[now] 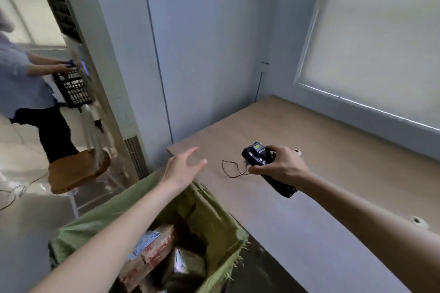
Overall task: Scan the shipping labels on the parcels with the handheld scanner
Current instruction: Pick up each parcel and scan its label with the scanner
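Observation:
My right hand (279, 164) grips a black handheld scanner (256, 153) just above the wooden table (309, 197); its small screen faces up and a thin wrist cord (232, 169) trails on the tabletop. My left hand (183, 166) hovers open, fingers spread, over the table's left corner and the rim of a green woven sack (214, 209). Inside the sack lie several cardboard parcels; one brown parcel (152, 252) with red print carries a white shipping label (144, 242) facing up.
The sack stands on the floor against the table's left edge. A blind-covered window (381, 43) lines the wall behind the table. At far left another person (26, 83) holds a black crate (72, 88) beside a wooden stool (76, 173).

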A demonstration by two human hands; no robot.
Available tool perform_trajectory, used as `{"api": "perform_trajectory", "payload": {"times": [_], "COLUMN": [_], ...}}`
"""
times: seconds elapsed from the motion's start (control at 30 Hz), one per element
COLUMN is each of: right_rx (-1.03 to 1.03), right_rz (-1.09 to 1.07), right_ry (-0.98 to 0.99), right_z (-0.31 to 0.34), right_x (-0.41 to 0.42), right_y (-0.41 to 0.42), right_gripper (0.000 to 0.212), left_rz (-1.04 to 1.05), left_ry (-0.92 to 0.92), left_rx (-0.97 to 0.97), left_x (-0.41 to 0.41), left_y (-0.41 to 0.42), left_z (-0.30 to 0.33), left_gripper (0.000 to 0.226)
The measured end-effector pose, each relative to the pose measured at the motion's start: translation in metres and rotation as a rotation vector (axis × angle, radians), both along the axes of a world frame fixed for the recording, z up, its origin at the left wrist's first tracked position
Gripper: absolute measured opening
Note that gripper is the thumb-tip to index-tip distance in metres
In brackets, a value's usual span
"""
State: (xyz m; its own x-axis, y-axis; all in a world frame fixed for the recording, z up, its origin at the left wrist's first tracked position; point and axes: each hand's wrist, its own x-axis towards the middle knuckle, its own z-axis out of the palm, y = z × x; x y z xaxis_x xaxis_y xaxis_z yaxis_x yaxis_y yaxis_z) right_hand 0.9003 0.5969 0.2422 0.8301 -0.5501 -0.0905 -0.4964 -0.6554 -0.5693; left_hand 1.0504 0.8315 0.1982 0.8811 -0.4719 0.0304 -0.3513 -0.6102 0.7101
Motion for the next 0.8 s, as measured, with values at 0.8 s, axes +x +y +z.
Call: {"api": "perform_trajectory", "payload": {"times": [0.8], "right_rx": [-0.085], "right_rz": [-1.123], "right_ry": [-0.003], "right_z": [0.099], "right_x": [-0.776], "right_y": [-0.236], "right_gripper": [0.074], "left_rz": [-1.071], "left_ry": [0.057], "left_rx": [-0.158], "left_x": [-0.647], "left_y": [-0.492], "left_z": [0.087], "left_gripper": [0.066]}}
